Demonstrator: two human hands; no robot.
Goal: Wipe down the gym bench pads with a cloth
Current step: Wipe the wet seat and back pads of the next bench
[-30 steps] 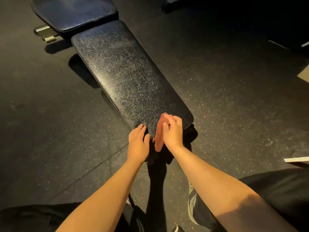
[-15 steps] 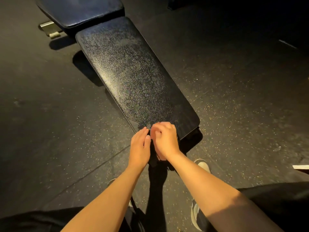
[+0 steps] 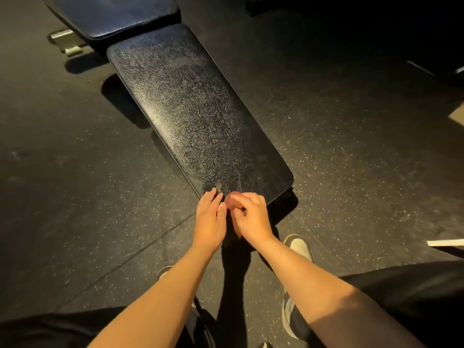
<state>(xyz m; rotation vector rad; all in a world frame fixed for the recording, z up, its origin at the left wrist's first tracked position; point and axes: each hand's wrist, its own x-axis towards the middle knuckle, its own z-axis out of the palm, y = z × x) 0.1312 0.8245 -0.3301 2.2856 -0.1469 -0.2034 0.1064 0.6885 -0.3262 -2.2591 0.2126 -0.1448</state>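
Hands meet at the near end of a long black bench pad [image 3: 198, 116], which runs from the near centre toward the far left over a dark speckled floor [image 3: 351, 146]. Right hand [image 3: 252, 217], fingers curled closed, grips a bunched reddish cloth [image 3: 233, 200] at the pad's near edge; most of the cloth is hidden under the hand, with a small fold showing below the palm. Left hand [image 3: 209, 217] lies just beside it, fingers extended and loosely together, fingertips [image 3: 213, 191] resting on the pad's near left corner, holding nothing visible. Second, darker pad [image 3: 118, 13] adjoins the long pad at its far end. Two shoes, right [image 3: 298, 247] and left [image 3: 164, 270], stand on the floor near the forearms.
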